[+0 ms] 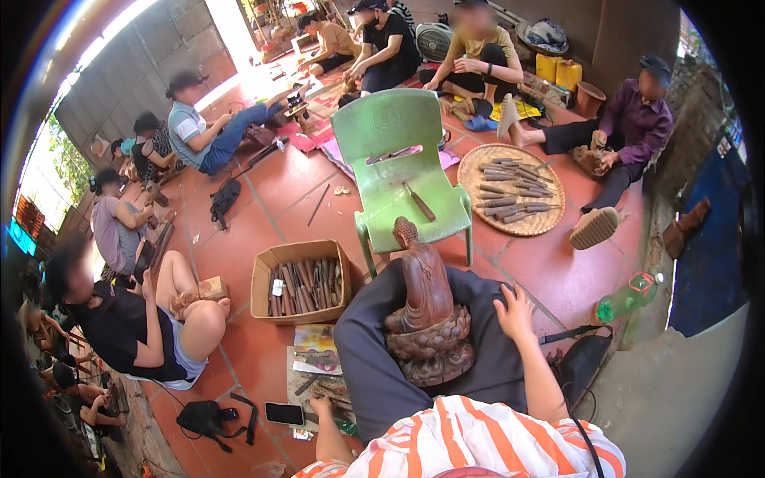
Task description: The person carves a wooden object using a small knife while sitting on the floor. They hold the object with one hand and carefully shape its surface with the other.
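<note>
A dark reddish-brown carved wooden statue of a seated figure on a lotus base [425,291] stands upright between my legs. My right hand [516,312] lies on my right knee with its fingers spread, holding nothing. Low on the left, my left hand [321,405] is down at a worn board [338,389] on the floor, close to a short dark bar [306,385]. Its fingers are small and partly hidden, so their grip does not show. Just in front of the statue, a wooden-handled chisel [419,204] rests on the seat of a green plastic chair [390,131].
Left of my knees is a cardboard box [263,280] full of handled tools. A round woven tray [548,225] of chisels lies front right. A phone [284,413], a black bag [209,419] and a green bottle [629,299] are nearby. Several people sit around on the tiled floor.
</note>
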Demonstrator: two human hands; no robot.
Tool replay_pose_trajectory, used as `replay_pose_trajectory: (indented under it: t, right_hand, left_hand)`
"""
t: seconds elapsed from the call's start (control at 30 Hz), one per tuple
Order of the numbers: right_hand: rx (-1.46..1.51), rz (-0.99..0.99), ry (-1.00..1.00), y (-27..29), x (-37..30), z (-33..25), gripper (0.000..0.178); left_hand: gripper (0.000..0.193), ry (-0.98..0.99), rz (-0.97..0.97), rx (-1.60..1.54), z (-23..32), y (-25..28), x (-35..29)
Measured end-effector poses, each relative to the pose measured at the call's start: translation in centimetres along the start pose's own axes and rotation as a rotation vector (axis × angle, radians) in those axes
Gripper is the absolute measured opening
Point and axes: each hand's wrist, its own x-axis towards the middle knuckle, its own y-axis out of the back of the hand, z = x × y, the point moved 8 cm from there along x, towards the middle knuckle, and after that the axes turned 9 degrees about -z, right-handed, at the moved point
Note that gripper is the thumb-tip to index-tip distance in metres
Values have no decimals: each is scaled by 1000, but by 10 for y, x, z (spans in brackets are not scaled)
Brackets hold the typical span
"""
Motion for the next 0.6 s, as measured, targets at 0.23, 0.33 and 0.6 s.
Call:
replay_pose_trajectory:
  t: [0.23,0.33,0.6]
  right_hand:
    - [170,-74,-65,-5,-8,-3,46]
    - [201,-49,-52,-6,-3,-10,45]
    - [193,-23,-44,4,-6,6,46]
  left_hand:
    - [32,-34,91,77,-11,14,8]
    - [34,-114,141,178,6,30,18]
    - [35,-4,25,70,-11,-9,-7]
